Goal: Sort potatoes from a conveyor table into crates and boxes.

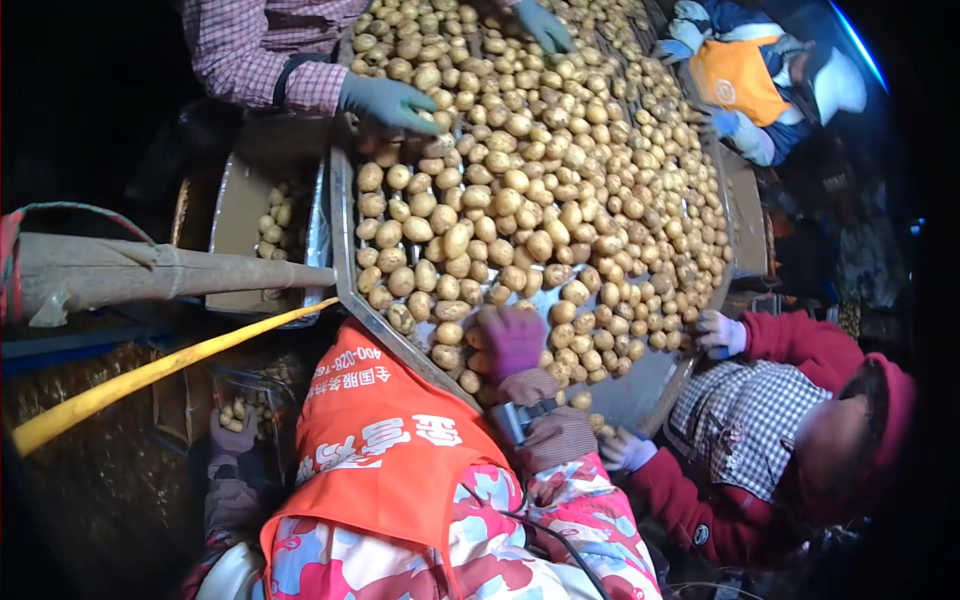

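Note:
My right hand (pixel 514 337), in a purple glove, is blurred over the potatoes (pixel 450 289) at the near edge of a metal sorting table (pixel 424 360). Whether its fingers grip a potato cannot be made out. A dark band-like device sits on my right wrist. Down at the left, my left hand (pixel 232 437), also gloved, is beside small potatoes (pixel 238 414) at a lined box (pixel 281 397). Shadow hides whether it holds any of them. An orange apron (pixel 390 442) with printed writing covers my front.
A bamboo pole (pixel 172 271) and a yellow pole (pixel 180 367) meet the table's left corner. A cardboard box (pixel 240 202) holding potatoes stands beyond them. Gloved co-workers' hands (pixel 386 103), (pixel 720 332) work around the table. Another person (pixel 742 82) stands at the far right.

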`<state>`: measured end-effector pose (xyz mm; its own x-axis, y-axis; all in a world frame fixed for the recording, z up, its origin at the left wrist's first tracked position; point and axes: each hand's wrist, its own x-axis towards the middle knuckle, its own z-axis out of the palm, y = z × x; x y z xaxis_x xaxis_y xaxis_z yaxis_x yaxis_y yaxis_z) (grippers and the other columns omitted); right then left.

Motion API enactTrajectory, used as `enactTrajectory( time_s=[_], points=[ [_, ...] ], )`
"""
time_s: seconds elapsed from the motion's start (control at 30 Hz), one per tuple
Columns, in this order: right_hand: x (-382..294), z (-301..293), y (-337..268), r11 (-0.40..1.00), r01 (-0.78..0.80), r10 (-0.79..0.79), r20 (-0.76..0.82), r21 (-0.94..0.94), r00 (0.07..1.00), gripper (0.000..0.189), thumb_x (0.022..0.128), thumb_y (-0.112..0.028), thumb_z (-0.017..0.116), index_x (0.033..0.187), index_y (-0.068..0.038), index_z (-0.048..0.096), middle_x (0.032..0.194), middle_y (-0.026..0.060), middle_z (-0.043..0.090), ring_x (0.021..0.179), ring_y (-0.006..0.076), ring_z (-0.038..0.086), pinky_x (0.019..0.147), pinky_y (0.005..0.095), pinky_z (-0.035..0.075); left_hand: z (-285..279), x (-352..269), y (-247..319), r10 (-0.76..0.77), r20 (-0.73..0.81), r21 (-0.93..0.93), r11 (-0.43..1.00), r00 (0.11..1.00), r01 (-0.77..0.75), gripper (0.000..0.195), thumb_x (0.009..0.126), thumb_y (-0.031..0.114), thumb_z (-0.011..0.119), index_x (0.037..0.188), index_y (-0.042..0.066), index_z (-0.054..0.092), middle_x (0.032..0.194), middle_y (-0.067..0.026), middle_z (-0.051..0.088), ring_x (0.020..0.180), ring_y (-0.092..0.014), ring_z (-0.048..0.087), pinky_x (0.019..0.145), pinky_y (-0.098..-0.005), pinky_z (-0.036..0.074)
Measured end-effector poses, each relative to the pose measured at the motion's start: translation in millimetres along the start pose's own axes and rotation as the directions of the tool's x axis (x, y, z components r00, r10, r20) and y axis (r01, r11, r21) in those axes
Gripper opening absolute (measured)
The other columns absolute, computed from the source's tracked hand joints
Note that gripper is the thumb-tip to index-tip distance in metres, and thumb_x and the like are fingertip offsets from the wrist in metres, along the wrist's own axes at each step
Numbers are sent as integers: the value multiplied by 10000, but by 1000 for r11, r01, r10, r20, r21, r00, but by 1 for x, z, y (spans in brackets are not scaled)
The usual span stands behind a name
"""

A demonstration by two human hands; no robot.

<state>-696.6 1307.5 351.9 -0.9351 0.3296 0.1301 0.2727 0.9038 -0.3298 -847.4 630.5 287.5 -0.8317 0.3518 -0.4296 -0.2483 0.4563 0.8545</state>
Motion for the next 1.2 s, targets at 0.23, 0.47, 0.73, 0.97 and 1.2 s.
enactTrajectory(
  time_s=[0.23,0.47,0.73,0.97,1.2],
  points=[
    [61,-57,104,926,-375,377,-57,37,925,413,857,-396,718,1158,-116,681,1081,187,701,1016,359,655,912,480,519,46,-38,119,-568,-114,-838,495,815,228,401,1013,319,471,1355,109,483,1376,-113,551,1268,-211,523,987,-363,464],
    [120,-10,90,958,-281,257,-251,-62,933,421,738,-296,725,1119,-124,677,1180,157,620,1119,400,567,867,563,473,231,105,315,-272,628,-418,672,729,611,457,1045,248,462,1432,17,387,1317,-192,567,1066,-241,636,913,-336,544],
    [-3,0,-39,978,-81,112,-155,191,982,386,792,-248,696,1151,-125,627,1116,150,601,1142,368,541,973,560,397,339,153,317,-284,656,-303,749,699,589,468,1057,366,443,1381,29,464,1239,-116,636,968,-173,662,828,-282,552],
    [27,-46,30,986,-156,164,-409,53,898,260,750,-137,696,1002,-111,637,887,97,591,871,318,575,796,497,419,342,163,294,-302,674,-240,774,674,586,591,1021,464,471,1403,14,446,1293,-145,596,943,-199,658,823,-325,560],
    [75,20,53,842,-341,389,33,-417,921,241,801,-201,645,1037,-166,610,972,90,626,950,298,609,819,479,435,342,163,278,-286,655,-273,773,700,572,478,1036,391,474,1338,20,489,1231,-155,633,944,-246,680,807,-351,574]
  ],
)
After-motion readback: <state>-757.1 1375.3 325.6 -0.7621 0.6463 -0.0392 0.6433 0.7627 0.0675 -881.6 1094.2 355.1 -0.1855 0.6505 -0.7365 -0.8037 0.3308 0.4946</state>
